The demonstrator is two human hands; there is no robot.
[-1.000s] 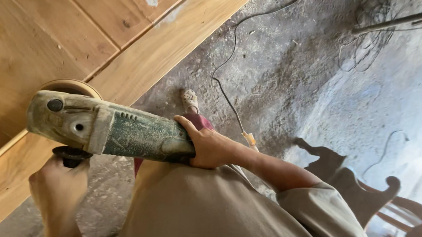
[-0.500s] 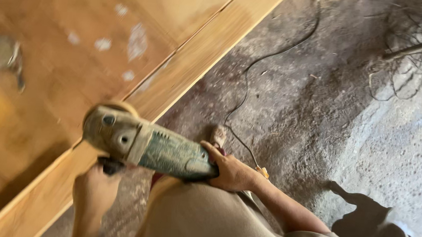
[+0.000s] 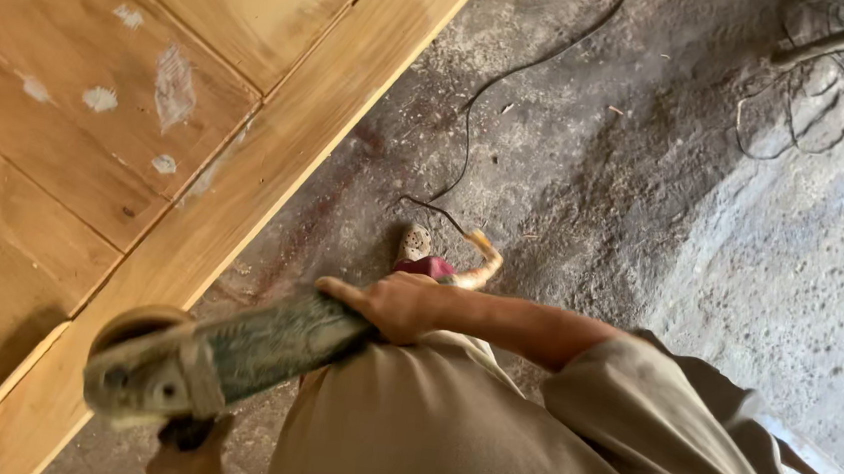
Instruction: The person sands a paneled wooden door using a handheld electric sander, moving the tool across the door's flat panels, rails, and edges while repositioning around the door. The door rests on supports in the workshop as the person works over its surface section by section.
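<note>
I hold a dusty green-grey angle grinder (image 3: 222,352) low in the frame, its round sanding disc (image 3: 134,330) resting on the frame edge of a large wooden panel (image 3: 130,124). My right hand (image 3: 397,305) grips the rear of the grinder's body. My left hand (image 3: 186,454) is under the grinder's head at the bottom edge, closed around the dark side handle and partly cut off by the frame. The grinder is blurred by motion.
The wooden panel has white filler patches (image 3: 173,87) and raised framing. A black cable (image 3: 481,121) snakes across the rough grey concrete floor (image 3: 647,185). My foot in a worn shoe (image 3: 416,247) stands by the panel edge. Tangled wire (image 3: 825,88) lies at the upper right.
The view has swung along the panel and the grinder has dropped toward the lower left. The small items seen on the panel half a second ago are out of view. Both hands keep their grip.
</note>
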